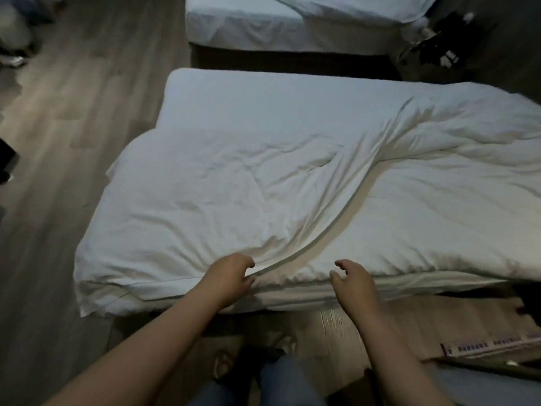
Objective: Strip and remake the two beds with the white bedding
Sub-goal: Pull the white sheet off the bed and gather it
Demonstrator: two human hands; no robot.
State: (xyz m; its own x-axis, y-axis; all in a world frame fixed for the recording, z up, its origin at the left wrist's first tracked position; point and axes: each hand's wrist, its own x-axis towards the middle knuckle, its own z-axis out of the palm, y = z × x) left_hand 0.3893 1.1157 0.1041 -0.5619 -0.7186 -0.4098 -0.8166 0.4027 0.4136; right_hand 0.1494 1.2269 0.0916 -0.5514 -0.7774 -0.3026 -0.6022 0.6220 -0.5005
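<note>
Here, a wooden floor [58, 127] fills the 9 o'clock side. Next to it, the near bed [205, 92] spans the middle of the view, and a crumpled white duvet [190, 194] lies over most of it, hanging past the mattress corner at 8 o'clock. At 6 o'clock the left hand [231, 273] curls thumb and fingers around the near end of a long fold [336, 218] that runs up the duvet toward 2 o'clock. Just to its right, the right hand [352, 279] is over the duvet's near edge, fingers spread and loosely bent, holding nothing. The far bed [248, 27], also in white, sits at 12 o'clock. Flat cardboard [439, 323] lies at 4 o'clock, and blurred dark clutter [433, 48] at 1 o'clock.
</note>
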